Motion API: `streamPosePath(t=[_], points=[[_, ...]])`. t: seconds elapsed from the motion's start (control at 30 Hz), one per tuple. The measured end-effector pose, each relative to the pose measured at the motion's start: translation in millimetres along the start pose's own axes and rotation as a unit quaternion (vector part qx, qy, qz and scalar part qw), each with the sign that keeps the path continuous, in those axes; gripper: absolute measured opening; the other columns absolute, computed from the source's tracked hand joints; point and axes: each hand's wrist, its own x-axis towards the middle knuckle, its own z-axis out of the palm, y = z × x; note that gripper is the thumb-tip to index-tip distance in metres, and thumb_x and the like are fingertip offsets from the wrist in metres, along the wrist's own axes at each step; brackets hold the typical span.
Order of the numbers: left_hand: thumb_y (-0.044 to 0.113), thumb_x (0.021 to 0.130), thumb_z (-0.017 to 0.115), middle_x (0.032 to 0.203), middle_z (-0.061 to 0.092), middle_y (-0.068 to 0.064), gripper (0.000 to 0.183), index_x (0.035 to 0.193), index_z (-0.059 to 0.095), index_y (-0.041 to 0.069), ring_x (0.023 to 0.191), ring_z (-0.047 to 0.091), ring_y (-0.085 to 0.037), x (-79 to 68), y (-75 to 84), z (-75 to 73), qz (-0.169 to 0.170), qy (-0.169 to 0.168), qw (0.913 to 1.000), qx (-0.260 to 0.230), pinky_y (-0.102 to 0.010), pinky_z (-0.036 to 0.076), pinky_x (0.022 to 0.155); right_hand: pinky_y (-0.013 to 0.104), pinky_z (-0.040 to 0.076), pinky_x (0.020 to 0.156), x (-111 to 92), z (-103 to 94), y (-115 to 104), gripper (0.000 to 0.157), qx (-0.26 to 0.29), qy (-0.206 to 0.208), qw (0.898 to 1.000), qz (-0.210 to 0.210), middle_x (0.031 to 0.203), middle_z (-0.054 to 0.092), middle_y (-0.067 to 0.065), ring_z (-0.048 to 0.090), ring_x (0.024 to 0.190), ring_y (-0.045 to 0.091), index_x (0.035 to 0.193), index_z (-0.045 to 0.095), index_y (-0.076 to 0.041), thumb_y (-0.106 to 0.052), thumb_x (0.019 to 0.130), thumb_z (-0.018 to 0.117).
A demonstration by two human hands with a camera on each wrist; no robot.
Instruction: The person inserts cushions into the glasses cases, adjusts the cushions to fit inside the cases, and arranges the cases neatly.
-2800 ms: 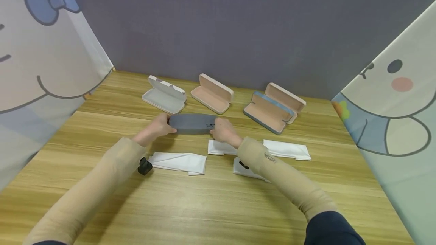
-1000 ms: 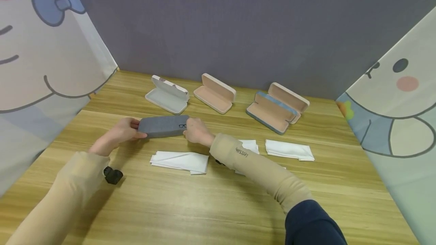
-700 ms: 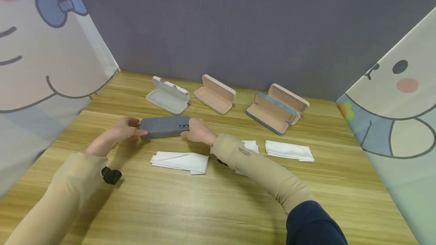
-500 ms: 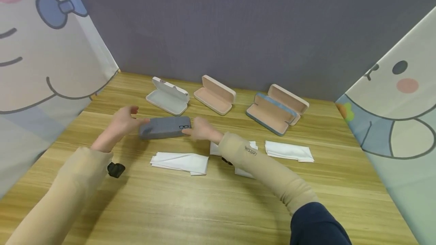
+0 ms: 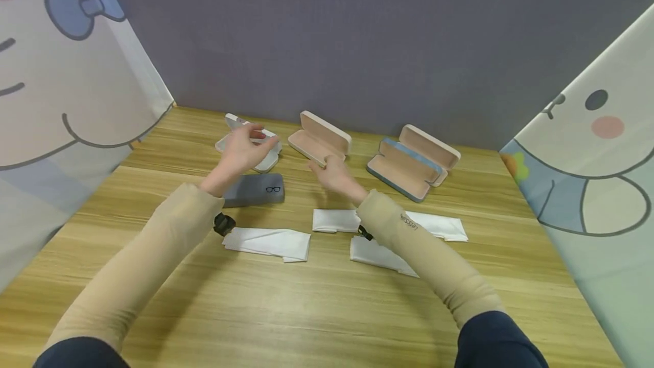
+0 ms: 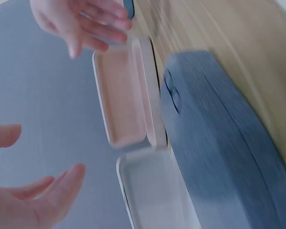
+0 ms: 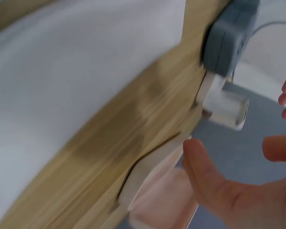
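Note:
A grey glasses case (image 5: 260,189) with a small spectacles print lies closed on the table, neither hand touching it. Past it my left hand (image 5: 242,149) hovers over an open white case with a pale grey lining (image 5: 265,162), covering part of it from the head camera. In the left wrist view the fingers (image 6: 62,195) are spread around nothing. My right hand (image 5: 334,175) is in the air at the front edge of an open pink-lined case (image 5: 324,132). Thumb and fingers (image 7: 205,164) stand apart in the right wrist view, holding nothing.
Two more open cases with pink linings (image 5: 401,172) stand close together on the right, one blue. Several folded white cloths (image 5: 268,243) lie nearer me, some partly under the right forearm. A grey wall (image 5: 327,44) closes off the back of the wooden table (image 5: 286,317).
Both hands held the grey case, shifted it left and let go of it. Since then the left hand has moved up and right, the right hand to the right.

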Motion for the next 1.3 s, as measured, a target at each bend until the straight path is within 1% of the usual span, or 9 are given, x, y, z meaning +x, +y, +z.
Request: streamPosePath(t=[0.1,0.17,0.23,0.3,0.4,0.53,0.67,0.83,1.3], points=[[0.043,0.095,0.054,0.141,0.048,-0.022,0.068,0.145,0.035,0.001,0.126,0.051,-0.036,11.1,9.0,15.2,0.009,-0.013,0.9999,-0.007,-0.048,0.047,0.1,0.03,0.053,0.077,2.1,-10.7,6.5,0.069,0.021,0.009,0.999,0.031,0.112,0.062,0.023,0.064,0.08,0.02,0.144,0.029,0.01,-0.043,0.102,0.04],[0.044,0.095,0.053,0.141,0.048,-0.022,0.069,0.145,0.034,0.001,0.125,0.052,-0.036,16.9,12.8,25.2,0.015,-0.02,0.9996,-0.015,-0.048,0.047,0.1,0.038,0.05,0.096,3.2,-15.8,10.9,0.072,0.029,0.02,0.998,0.046,0.133,0.052,0.028,0.064,0.098,0.025,0.147,0.024,0.009,-0.045,0.102,0.038],[0.046,0.095,0.052,0.141,0.047,-0.021,0.07,0.146,0.033,0.002,0.125,0.052,-0.036,22.3,16.2,34.5,0.011,-0.026,0.9992,-0.026,-0.048,0.047,0.1,0.038,0.052,0.091,3.3,-19.3,14.5,0.071,0.04,0.03,0.997,0.056,0.125,0.057,0.026,0.064,0.094,0.026,0.146,0.026,0.009,-0.045,0.102,0.038],[0.048,0.095,0.049,0.142,0.047,-0.022,0.072,0.147,0.032,0.002,0.126,0.05,-0.037,29.2,19.3,43.1,0.004,-0.032,0.9989,-0.033,-0.049,0.046,0.101,0.029,0.052,0.069,4.1,-22.2,17.8,0.066,0.042,0.038,0.996,0.064,0.087,0.064,0.014,0.055,0.06,0.015,0.14,0.038,0.009,-0.046,0.102,0.037],[0.05,0.094,0.048,0.142,0.046,-0.022,0.073,0.146,0.032,0.001,0.127,0.048,-0.037,39.8,23.4,52.7,-0.006,-0.037,0.9983,-0.045,-0.049,0.046,0.101,0.026,0.039,0.053,6.1,-25.3,21.3,0.064,0.052,0.046,0.995,0.077,0.062,0.043,0.0,0.036,0.048,0.011,0.132,0.046,0.008,-0.047,0.101,0.036],[0.048,0.095,0.047,0.146,0.041,-0.025,0.074,0.144,0.032,-0.004,0.132,0.043,-0.04,54.0,26.8,60.4,-0.003,-0.039,0.9983,-0.044,-0.051,0.044,0.104,0.04,0.05,0.092,8.8,-29.2,24.0,0.07,0.093,0.028,0.989,0.11,0.108,0.062,0.015,0.064,0.085,0.025,0.141,0.038,0.005,-0.052,0.101,0.033],[0.049,0.096,0.042,0.15,0.033,-0.027,0.077,0.145,0.028,-0.008,0.138,0.035,-0.044,67.8,29.8,63.2,-0.006,-0.045,0.9985,-0.03,-0.054,0.04,0.108,0.045,0.039,0.11,12.5,-30.1,26.1,0.075,0.163,0.009,0.976,0.147,0.15,0.035,0.02,0.054,0.123,0.036,0.149,0.026,0.002,-0.054,0.1,0.034],[0.051,0.097,0.039,0.152,0.029,-0.027,0.078,0.146,0.026,-0.009,0.14,0.03,-0.045,85.8,31.1,63.8,-0.045,-0.038,0.9979,-0.026,-0.054,0.036,0.11,0.037,0.048,0.102,19.8,-27.1,28.7,0.075,0.241,0.012,0.956,0.169,0.142,0.039,0.026,0.048,0.126,0.038,0.15,0.021,0.002,-0.052,0.1,0.036],[0.062,0.096,0.022,0.152,0.034,-0.024,0.082,0.147,0.032,-0.002,0.135,0.041,-0.04,120.7,19.8,68.7,-0.117,-0.064,0.9883,0.074,-0.05,0.04,0.107,0.041,0.046,0.104,24.5,-24.3,29.4,0.078,0.28,0.008,0.945,0.17,0.142,0.034,0.03,0.045,0.126,0.041,0.151,0.016,0.0,-0.056,0.1,0.031]])
